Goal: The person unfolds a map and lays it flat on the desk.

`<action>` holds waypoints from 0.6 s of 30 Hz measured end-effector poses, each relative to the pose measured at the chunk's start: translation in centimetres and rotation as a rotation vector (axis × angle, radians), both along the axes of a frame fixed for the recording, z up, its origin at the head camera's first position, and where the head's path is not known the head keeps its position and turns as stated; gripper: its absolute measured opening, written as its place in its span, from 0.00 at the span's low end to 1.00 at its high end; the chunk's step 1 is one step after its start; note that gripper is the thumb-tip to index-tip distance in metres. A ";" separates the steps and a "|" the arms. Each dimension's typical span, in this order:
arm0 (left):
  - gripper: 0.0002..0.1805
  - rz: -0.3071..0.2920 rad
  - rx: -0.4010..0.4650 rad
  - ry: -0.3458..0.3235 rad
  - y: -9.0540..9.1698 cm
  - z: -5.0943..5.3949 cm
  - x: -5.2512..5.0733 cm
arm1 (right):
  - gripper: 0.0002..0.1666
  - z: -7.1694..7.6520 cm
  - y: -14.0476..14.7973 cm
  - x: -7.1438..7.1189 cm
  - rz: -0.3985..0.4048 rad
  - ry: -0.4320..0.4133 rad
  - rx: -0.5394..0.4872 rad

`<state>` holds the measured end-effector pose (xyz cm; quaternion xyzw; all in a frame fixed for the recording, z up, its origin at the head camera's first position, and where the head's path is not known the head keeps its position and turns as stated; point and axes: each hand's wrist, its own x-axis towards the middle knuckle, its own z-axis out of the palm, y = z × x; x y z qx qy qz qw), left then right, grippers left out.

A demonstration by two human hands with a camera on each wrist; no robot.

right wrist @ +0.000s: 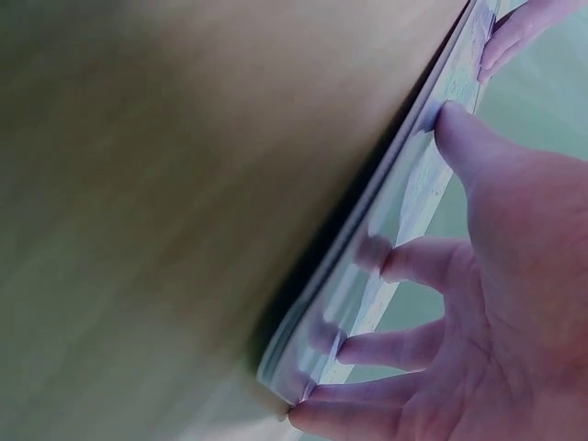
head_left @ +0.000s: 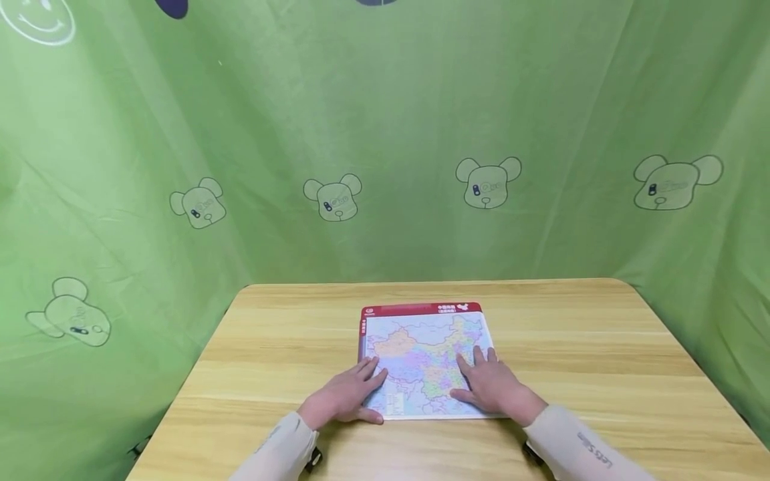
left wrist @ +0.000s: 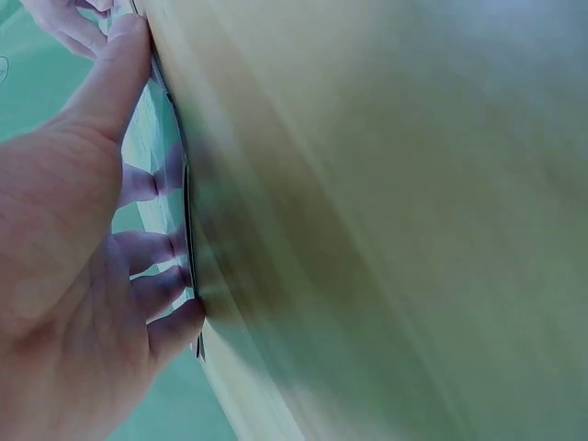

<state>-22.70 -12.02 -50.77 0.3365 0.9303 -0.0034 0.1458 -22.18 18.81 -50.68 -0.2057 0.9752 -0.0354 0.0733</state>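
Clearly, one map board (head_left: 415, 361) lies near the middle of the table (head_left: 271, 347), set in from the far edge, with wood surface stretching away to its left and right. Two hands rest on it, well apart from each other, fingers spread: the left hand (head_left: 349, 394) covers its near left corner, while the right hand (head_left: 490, 387) lies over its right edge. One red strip (head_left: 409, 309) borders its far side. Behind, five bear-head outlines (head_left: 338, 208) mark the green curtain (head_left: 391, 250).
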 end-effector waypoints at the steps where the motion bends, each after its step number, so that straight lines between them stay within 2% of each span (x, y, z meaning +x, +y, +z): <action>1: 0.51 -0.001 0.000 0.002 -0.1 -0.1 0.0 | 0.47 0.0 0.0 0.0 -0.002 -0.003 -0.001; 9: 0.51 -0.009 0.004 0.017 -0.3 -0.2 -0.2 | 0.47 0.2 -0.1 0.1 0.002 0.022 0.005; 18: 0.51 -0.014 0.001 0.013 -0.3 -0.2 -0.2 | 0.46 0.2 0.0 0.2 -0.009 -0.021 -0.035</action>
